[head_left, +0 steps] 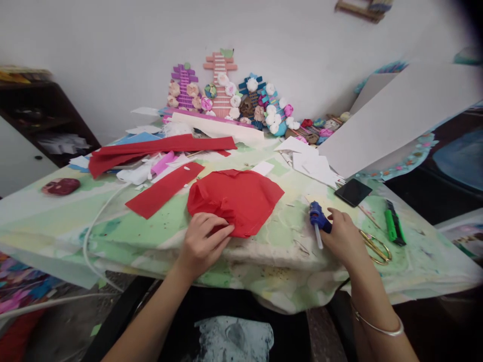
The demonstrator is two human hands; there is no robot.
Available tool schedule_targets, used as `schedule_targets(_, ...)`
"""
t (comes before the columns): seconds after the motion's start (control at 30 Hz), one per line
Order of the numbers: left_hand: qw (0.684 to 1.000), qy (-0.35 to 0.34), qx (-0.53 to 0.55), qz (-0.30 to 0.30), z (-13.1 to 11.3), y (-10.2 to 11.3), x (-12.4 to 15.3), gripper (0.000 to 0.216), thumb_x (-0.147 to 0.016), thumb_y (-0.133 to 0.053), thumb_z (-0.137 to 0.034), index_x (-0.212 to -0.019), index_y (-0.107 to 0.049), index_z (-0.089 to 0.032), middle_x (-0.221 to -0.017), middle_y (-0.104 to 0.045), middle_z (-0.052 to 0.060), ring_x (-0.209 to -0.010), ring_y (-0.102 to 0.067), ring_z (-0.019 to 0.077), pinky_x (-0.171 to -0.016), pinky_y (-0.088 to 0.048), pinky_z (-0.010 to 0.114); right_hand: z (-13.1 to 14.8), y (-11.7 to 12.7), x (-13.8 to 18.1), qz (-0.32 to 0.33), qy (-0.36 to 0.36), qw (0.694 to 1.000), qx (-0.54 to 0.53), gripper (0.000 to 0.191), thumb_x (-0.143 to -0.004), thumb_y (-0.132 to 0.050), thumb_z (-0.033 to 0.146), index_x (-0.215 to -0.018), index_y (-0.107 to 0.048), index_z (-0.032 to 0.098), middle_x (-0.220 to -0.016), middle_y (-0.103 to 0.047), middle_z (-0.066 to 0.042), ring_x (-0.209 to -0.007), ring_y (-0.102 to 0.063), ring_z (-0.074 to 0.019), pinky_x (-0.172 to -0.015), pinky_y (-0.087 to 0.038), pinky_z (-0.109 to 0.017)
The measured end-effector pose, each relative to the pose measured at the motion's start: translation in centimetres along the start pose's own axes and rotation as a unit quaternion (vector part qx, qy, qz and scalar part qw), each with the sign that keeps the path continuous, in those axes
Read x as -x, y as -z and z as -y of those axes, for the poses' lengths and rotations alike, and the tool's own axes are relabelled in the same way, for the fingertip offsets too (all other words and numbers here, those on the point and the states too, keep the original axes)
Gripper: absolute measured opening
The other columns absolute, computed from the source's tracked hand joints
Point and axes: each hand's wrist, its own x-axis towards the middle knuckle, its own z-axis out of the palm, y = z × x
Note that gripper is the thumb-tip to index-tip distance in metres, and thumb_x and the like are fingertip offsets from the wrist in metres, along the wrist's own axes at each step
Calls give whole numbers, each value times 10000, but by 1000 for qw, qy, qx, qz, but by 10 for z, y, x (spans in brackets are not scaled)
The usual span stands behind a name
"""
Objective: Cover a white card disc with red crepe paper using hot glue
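A red sheet, apparently crepe paper (241,196), lies bunched and folded on the table in front of me. My left hand (206,241) pinches its near edge, where the paper gathers into creases. To the right, my right hand (343,236) has its fingers around the handle of a blue glue gun (318,215); part of the handle is hidden by the hand. A clear glue stick (319,236) pokes out of the gun toward me. Gold-handled scissors (377,249) lie just beside my right wrist.
A green utility knife (395,223) and a black phone-like slab (353,192) lie at right. Red strips (166,191), white scraps and a white cable (90,226) are at left. Paper-flower guitar crafts (221,90) stand against the wall; a large white panel (400,115) leans at right.
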Motion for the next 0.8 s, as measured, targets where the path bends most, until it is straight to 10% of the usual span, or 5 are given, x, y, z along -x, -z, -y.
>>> schedule_targets(0.13, 1000, -12, -14, 2, -2, -3, -2, 309, -782, -631, -71, -1050, -661, -223, -902, -629, 72, -846, -536, 203, -754, -459, 375, 31, 19, 15, -93, -3, 995, 19, 470, -763, -579, 221, -1220, -506, 137, -1152, -561, -214, -1007, -519, -389, -777, -409, -515)
schedule_targets(0.33, 1000, -15, -10, 6, -9, -2, -5, 347, -808, -600, -63, -1112, -660, -219, -919, -622, 80, -862, -519, 204, -770, -435, 372, 99, 18, 41, -153, 283, 895, -308, 204, -825, -574, 91, -993, -567, 207, -925, -599, -82, -889, -557, -218, -782, -476, -383)
schedule_targets(0.8, 999, -17, 21, 17, -18, -5, -2, 371, -804, -614, -66, -1136, -659, -225, -971, -623, 92, -878, -499, 215, -774, -424, 382, 119, -12, 54, -227, 311, 864, -324, 259, -790, -613, 39, -996, -626, 195, -813, -602, -67, -737, -532, -175, -636, -451, -330)
